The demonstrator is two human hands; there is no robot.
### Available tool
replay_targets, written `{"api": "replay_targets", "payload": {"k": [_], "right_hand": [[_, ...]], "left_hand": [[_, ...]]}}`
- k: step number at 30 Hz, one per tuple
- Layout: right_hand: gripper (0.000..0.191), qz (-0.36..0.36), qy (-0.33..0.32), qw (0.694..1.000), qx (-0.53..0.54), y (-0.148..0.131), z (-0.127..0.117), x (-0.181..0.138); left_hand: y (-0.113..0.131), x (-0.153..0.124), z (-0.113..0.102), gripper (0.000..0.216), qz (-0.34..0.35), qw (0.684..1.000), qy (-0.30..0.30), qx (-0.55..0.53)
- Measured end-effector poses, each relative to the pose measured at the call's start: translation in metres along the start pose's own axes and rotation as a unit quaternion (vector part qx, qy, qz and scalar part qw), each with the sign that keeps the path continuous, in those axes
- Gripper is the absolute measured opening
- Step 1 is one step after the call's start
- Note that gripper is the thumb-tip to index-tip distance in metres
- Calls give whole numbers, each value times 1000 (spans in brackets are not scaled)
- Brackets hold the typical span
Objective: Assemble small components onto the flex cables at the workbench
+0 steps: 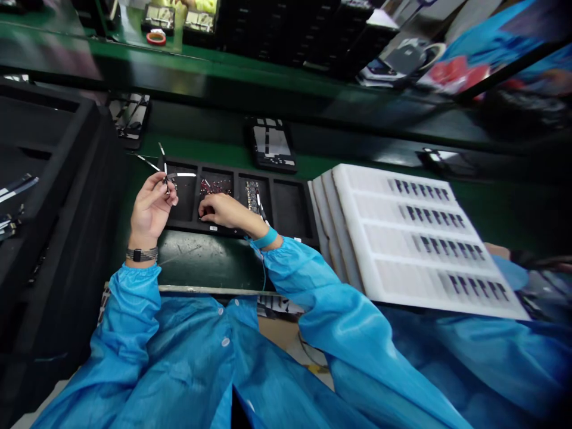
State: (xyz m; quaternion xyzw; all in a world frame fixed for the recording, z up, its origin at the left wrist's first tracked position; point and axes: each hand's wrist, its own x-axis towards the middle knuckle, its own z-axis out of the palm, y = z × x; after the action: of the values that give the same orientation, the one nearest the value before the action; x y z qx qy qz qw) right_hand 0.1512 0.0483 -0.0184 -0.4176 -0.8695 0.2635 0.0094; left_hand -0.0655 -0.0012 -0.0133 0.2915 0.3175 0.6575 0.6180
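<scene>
My left hand is closed in a pinch on several thin flex cables, whose silvery strips fan out above the fingers. It is raised near the left end of a black compartment tray. My right hand reaches into the tray's second compartment, where many tiny reddish parts lie scattered. Its fingers are curled together and point down; anything between them is too small to make out. The third compartment holds rows of small metallic parts and some pale strips.
White foam trays with rows of dark pieces are stacked at the right. Tall black trays stand at the left. Phone-like units lie beyond the tray, and red tape sits on the shelf. Another person's blue sleeve is at lower right.
</scene>
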Motion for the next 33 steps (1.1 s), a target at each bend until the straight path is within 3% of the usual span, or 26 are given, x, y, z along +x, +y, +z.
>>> {"api": "replay_targets", "payload": {"k": [4,6,10,13,22,33], "right_hand": [[10,6,-6,1000,-14,-6,6,1],[11,-2,28,1000,-5,-7,5,-3],[9,2,122,985,121,-4,-1,-19],[7,15,154,963,221,2,-1,-29],[16,10,173,932,319,13,5,-48],[21,3,171,916,363,8,5,-58]], "left_hand": [[-1,0,-1,27,0,1000,-4,6],[-2,0,-1,29,-5,1000,-1,12],[-6,0,0,39,-9,1000,-12,23],[-10,0,3,42,-18,999,-24,34],[-25,-3,11,38,-45,995,-28,86],[-36,-11,25,43,-97,978,2,183]]}}
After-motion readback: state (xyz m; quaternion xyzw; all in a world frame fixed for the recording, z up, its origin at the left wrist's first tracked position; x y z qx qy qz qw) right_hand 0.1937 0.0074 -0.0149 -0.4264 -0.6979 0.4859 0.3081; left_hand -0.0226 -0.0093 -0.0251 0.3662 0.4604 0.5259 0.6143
